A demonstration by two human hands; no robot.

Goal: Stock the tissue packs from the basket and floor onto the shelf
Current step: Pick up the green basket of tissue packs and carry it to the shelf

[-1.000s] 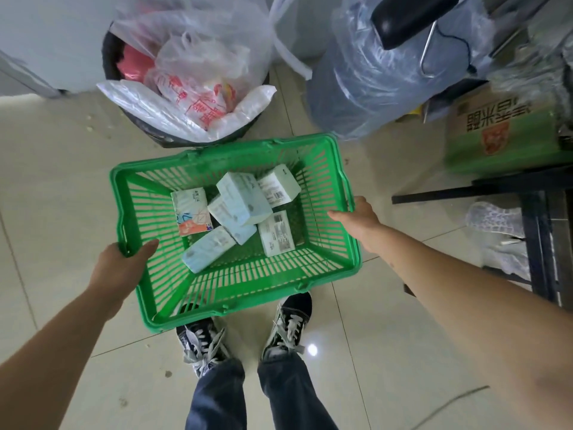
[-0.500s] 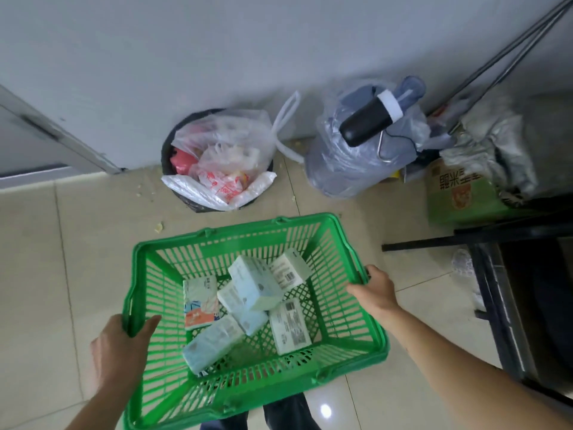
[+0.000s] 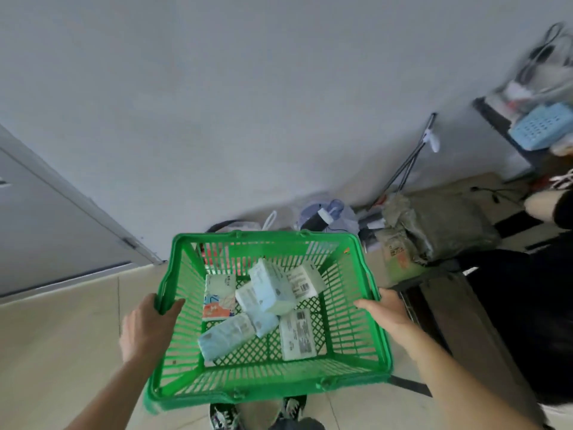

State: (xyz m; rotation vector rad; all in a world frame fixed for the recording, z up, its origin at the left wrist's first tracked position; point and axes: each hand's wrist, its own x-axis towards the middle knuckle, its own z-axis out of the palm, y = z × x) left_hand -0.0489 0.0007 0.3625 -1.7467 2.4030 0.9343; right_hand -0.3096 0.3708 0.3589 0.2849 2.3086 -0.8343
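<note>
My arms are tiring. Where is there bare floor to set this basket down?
Bare tile lies left of the green basket, bordered by the grey door and wall. To the right it is crowded: bagged water jug, cardboard box, dark shelf frame.

Nothing printed here can be read. The white tissue packs (image 3: 298,334) in the green basket (image 3: 356,305) carry barcodes and blocks of small dark print, but motion blur leaves no letter or number legible. The cardboard box (image 3: 398,254) on the floor by the wall bears an orange mark that may be a logo, too smeared to make out.
</note>
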